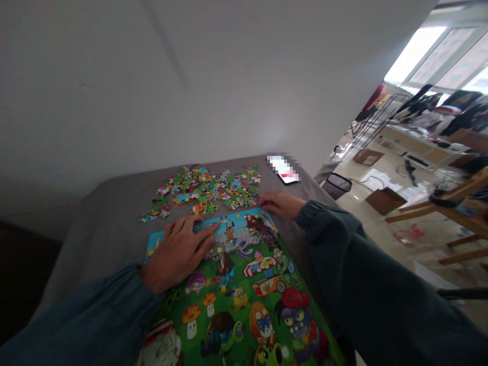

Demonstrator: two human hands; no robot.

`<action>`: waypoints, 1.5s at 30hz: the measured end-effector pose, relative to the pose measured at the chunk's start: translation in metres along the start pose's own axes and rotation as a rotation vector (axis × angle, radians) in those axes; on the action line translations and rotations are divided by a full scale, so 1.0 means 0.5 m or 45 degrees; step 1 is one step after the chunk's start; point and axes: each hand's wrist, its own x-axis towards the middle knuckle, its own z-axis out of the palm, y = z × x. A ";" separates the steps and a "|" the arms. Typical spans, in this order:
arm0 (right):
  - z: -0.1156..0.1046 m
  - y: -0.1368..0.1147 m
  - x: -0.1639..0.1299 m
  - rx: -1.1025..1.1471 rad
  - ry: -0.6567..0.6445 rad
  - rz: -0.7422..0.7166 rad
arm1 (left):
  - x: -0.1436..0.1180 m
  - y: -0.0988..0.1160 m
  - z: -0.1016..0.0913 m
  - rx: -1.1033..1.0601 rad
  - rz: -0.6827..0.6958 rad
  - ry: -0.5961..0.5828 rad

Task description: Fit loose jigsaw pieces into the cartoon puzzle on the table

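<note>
A colourful cartoon picture board (pixel 244 295), green with a light-blue top strip, lies on the grey cloth before me. My left hand (pixel 179 251) rests palm down over its upper left part, with fingers and thumb apart. At the board's top right corner is my right hand (pixel 282 204), its fingertips drawn together and touching down beside the pile's edge. Whatever lies between those fingertips is too small to make out. Just beyond the board spreads a heap of loose jigsaw pieces (pixel 213 190), several of them overlapping.
A phone (pixel 284 169) with a lit screen lies at the back right of the cloth-covered surface (pixel 110 213). Behind it rises a pale wall (pixel 229 91). On the floor to the right are cardboard boxes (pixel 385 201), a dark mesh bin (pixel 336 185) and a wooden stool (pixel 457 218).
</note>
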 end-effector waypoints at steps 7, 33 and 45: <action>-0.180 0.039 -0.021 0.250 0.155 0.181 | 0.008 -0.041 0.012 -0.042 0.050 -0.028; 0.041 0.019 -0.028 0.171 0.132 -0.018 | 0.009 -0.051 0.019 -0.262 0.074 -0.043; 0.057 0.045 -0.020 0.219 0.243 -0.055 | 0.010 -0.067 0.007 -0.228 -0.030 0.017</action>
